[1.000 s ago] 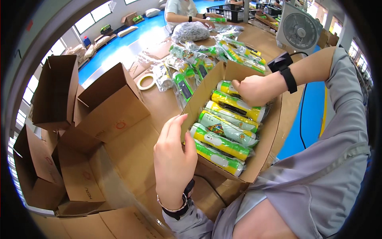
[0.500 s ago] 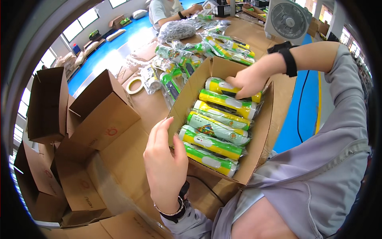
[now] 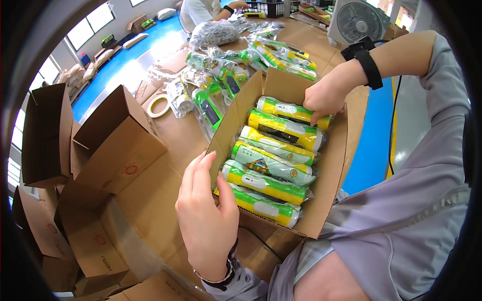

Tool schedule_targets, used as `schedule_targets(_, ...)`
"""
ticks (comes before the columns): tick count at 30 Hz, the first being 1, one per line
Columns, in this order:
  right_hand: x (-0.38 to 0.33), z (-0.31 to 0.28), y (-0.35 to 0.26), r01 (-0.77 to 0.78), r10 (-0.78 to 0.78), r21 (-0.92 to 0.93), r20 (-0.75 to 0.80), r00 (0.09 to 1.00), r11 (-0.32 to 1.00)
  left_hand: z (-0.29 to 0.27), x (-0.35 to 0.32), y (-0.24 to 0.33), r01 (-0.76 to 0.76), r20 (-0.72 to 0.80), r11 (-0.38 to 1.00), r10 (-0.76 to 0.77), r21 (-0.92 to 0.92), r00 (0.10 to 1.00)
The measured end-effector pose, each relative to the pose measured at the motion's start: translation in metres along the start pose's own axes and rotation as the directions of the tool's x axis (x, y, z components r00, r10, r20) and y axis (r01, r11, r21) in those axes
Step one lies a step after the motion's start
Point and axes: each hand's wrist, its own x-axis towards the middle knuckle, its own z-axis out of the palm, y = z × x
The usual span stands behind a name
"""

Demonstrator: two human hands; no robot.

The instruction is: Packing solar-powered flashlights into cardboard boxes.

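An open cardboard box (image 3: 329, 200) stands tilted in front of me, with a row of bagged flashlights (image 3: 273, 159) in green, yellow and white. At the row's far end, my right hand (image 3: 331, 95) is curled over the right end of the farthest flashlight (image 3: 287, 109); its fingertips are partly hidden against it. My left hand (image 3: 206, 210) lies along the left corner of the box, fingers stretched and thumb apart, the thumb reaching over the rim beside the nearest flashlight (image 3: 261, 206).
More bagged flashlights (image 3: 221, 75) are piled behind the box, near a tape roll (image 3: 159, 106) and a heap of clear bags (image 3: 215, 34). Open cardboard boxes (image 3: 113, 135) stand at left. Beyond are another person (image 3: 197, 12) and a white fan (image 3: 357, 24).
My right hand has slid toward the right end of the farthest flashlight, and more of that flashlight shows. My left hand stays at the box corner. The view has shifted slightly.
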Motion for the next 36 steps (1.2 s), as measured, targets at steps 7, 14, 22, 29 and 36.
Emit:
schedule_targets(7,0.026,0.002,0.001,0.246,-0.195,-0.377,0.169,0.966,0.893,0.002,0.0,-0.004,-0.12,0.005,0.99,0.12,0.078,0.993)
schedule_targets(14,0.02,0.001,-0.006,-0.131,0.148,-0.081,0.261,0.954,0.988,0.002,-0.002,0.0,-0.053,-0.017,0.997,0.054,0.051,0.998)
schedule_targets(22,0.022,0.005,-0.002,0.036,-0.006,-0.21,0.145,0.989,0.977,-0.001,-0.002,-0.003,-0.102,-0.009,0.992,0.103,0.08,0.995)
schedule_targets(29,-0.012,0.0,-0.039,-0.086,0.066,-0.055,-0.304,0.95,0.995,0.0,-0.003,-0.003,-0.086,0.01,0.994,0.085,0.074,0.996)
schedule_targets(36,0.004,0.001,-0.036,-0.005,0.009,0.042,-0.101,0.995,0.999,-0.003,-0.004,-0.002,-0.043,0.003,0.997,0.043,0.065,0.999)
